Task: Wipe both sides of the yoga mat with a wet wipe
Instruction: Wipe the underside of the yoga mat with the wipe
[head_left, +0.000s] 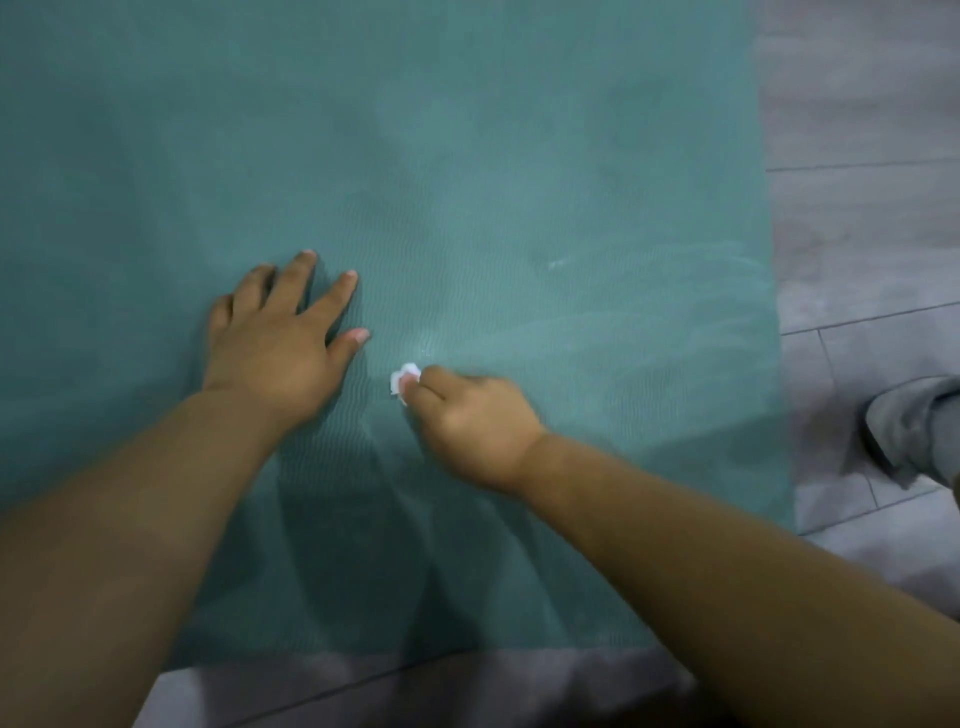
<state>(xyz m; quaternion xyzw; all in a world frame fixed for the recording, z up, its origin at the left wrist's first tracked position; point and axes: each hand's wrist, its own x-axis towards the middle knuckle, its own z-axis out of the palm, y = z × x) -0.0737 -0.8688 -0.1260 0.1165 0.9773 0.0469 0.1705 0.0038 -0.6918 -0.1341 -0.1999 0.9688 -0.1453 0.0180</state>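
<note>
A teal yoga mat with a fine ribbed texture lies flat on the floor and fills most of the view. My left hand rests flat on it, fingers spread and straight. Just to its right, my right hand is curled round a small crumpled white wet wipe and holds it down against the mat. Only a bit of the wipe shows past the fingertips. Faint damp streaks run across the mat to the right of the wipe.
Grey floor tiles border the mat on the right and along its near edge at the bottom. A leg in grey trousers shows at the right edge, on the floor beside the mat.
</note>
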